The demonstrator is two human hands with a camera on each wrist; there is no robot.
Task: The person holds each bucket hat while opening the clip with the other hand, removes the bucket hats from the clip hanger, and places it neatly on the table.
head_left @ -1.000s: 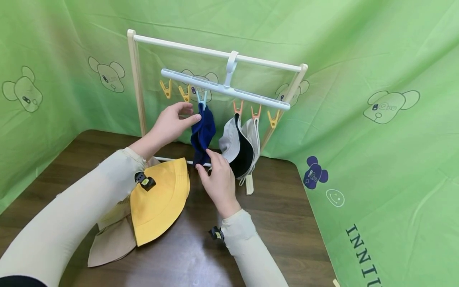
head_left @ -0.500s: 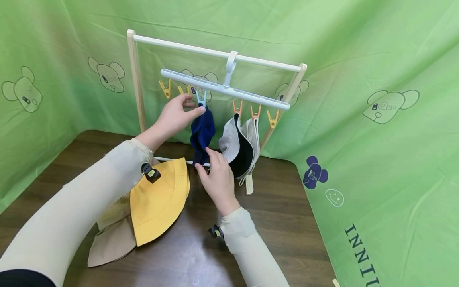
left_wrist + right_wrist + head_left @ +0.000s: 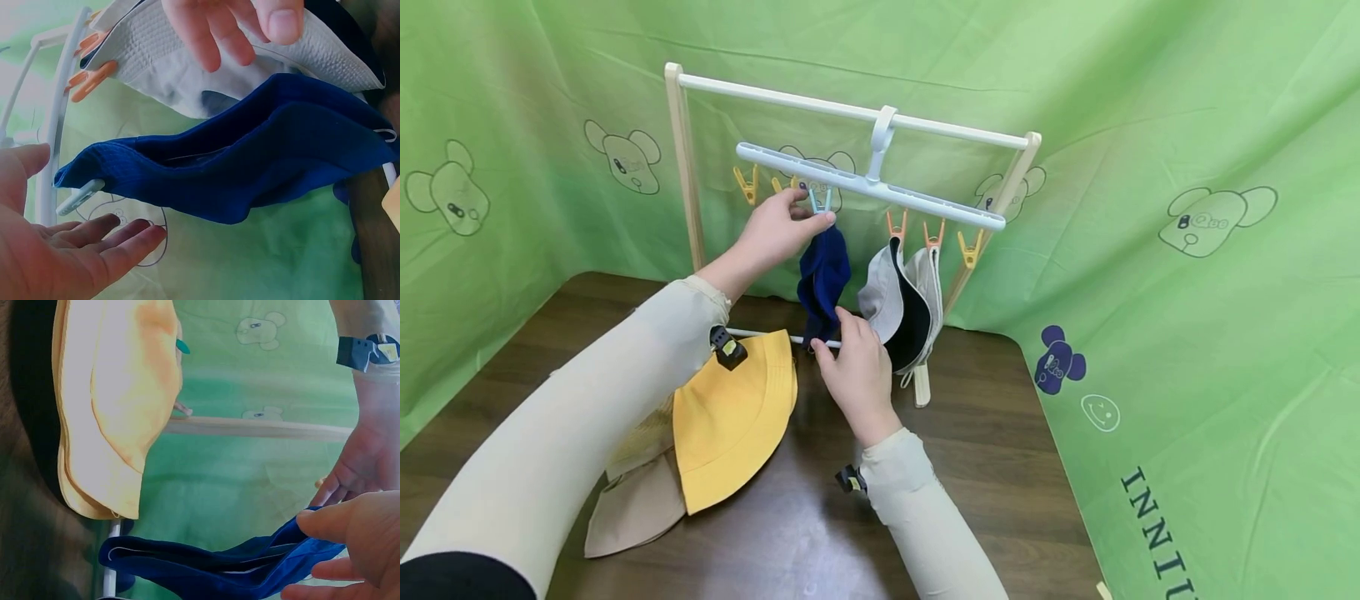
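Note:
A folded dark blue bucket hat (image 3: 823, 271) hangs from a light blue clothespin (image 3: 822, 201) on the pale blue hanger bar (image 3: 790, 162). My left hand (image 3: 775, 229) is at that clothespin, thumb and fingers spread on either side of it. In the left wrist view, a gap shows between these fingers and the clothespin (image 3: 80, 197). Beside the hat's lower end is my right hand (image 3: 859, 375), thumb and fingers apart and loosely bent. The right wrist view has its thumb overlapping the blue fabric (image 3: 250, 569).
Grey-white and black hats (image 3: 913, 308) hang from orange clothespins (image 3: 897, 225) to the right. Yellow clothespins (image 3: 747, 186) hold nothing. A yellow bucket hat (image 3: 737, 425) and a beige hat (image 3: 636, 508) lie front left on the brown table (image 3: 1000, 467). The wooden rack (image 3: 681, 167) stands behind.
My left hand has moved up and slightly right, from beside the hat's top to the light blue clothespin. The right hand has barely moved, and the blue hat hangs as before.

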